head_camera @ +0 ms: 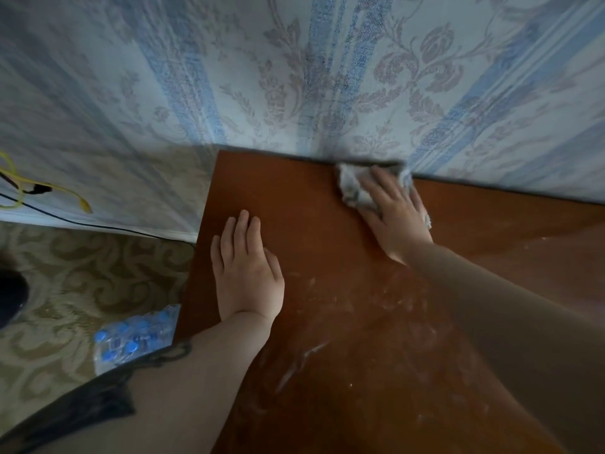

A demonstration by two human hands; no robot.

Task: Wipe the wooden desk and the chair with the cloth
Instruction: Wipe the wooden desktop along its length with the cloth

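Note:
The wooden desk [311, 198] is reddish brown and stands against the wall, with pale smears and dust streaks across its near part. A crumpled grey-white cloth [352, 188] lies at the desk's back edge by the wall. My right hand [394, 214] presses flat on the cloth, fingers straight and pointing toward the wall. My left hand [245, 270] rests flat on the desk near its left edge, fingers together, holding nothing. No chair is in view.
Blue-and-white patterned wallpaper [327, 77] rises directly behind the desk. Left of the desk, on a patterned carpet [82, 273], lies a shrink-wrapped pack of bottles with blue caps [134, 335]. Yellow and black cables [42, 191] run along the wall's base.

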